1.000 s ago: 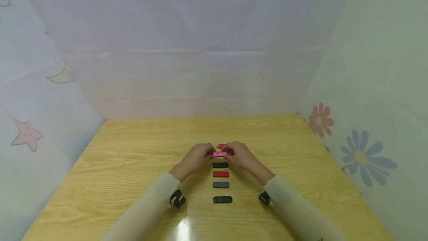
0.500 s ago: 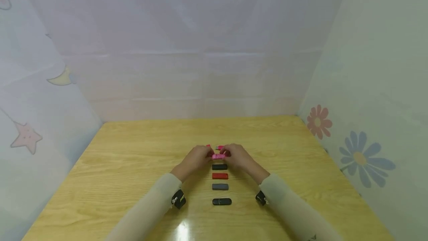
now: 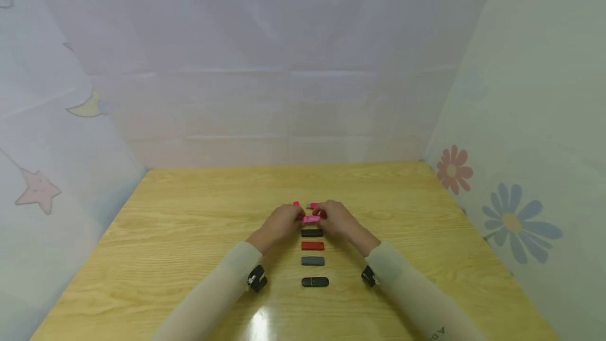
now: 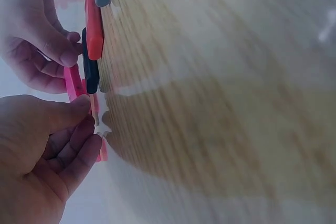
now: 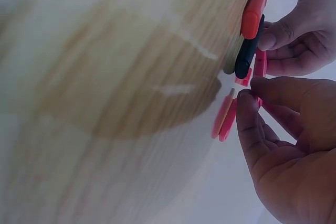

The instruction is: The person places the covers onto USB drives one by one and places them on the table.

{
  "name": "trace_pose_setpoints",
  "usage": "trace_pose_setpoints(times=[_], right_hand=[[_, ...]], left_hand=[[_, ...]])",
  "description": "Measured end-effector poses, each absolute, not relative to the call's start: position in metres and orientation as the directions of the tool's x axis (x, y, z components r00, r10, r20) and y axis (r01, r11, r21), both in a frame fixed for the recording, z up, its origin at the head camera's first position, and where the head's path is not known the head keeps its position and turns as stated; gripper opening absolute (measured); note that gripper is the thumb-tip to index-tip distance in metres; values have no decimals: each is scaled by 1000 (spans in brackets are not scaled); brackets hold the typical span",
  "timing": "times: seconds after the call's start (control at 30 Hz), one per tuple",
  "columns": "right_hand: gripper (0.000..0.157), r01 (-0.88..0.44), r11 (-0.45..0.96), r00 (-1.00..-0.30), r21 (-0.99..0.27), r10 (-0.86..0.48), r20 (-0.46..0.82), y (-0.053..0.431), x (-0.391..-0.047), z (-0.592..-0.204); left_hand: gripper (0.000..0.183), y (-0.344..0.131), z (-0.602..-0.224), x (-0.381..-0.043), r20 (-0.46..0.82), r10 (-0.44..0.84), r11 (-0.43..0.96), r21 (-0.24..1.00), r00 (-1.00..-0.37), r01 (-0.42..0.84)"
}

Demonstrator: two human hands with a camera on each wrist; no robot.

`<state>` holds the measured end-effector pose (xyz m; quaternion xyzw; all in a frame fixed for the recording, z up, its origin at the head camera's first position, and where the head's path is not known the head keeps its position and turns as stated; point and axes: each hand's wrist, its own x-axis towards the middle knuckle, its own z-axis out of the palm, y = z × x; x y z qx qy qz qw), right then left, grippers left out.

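Observation:
Both hands meet over the table at a pink USB flash drive (image 3: 312,219). My left hand (image 3: 283,223) pinches its left end between thumb and fingers, and my right hand (image 3: 339,219) pinches the other end. Those fingertips hide the drive's ends. In the left wrist view the pink drive (image 4: 73,81) stretches between the two hands. Just behind it lies another pink flash drive (image 3: 313,206), its metal plug pointing left and its right part hidden by my right hand. A small pinkish-red piece, perhaps a cap (image 3: 296,203), shows beyond my left fingers.
Nearer to me, a column of flash drives lies on the wooden table (image 3: 189,214): a black one (image 3: 312,233), a red one (image 3: 313,246), a grey one (image 3: 313,261) and a longer black one (image 3: 315,282). Printed sheets surround the table at the back and sides.
Both hands keep hold of the pink flash drive, which now sits at a slight tilt. The wrists have drawn a little closer together. The other flash drives stay in place.

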<state>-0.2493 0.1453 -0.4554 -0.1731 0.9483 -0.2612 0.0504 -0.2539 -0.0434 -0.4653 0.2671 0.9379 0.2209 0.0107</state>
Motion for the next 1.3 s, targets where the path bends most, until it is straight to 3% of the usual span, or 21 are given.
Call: trace_pose_setpoints(times=[1.3], right_hand=[[12, -268, 858, -933, -438, -344, -103, 134, -256, -459]], left_hand=[[8, -43, -469, -261, 23, 500, 800, 370, -865, 472]])
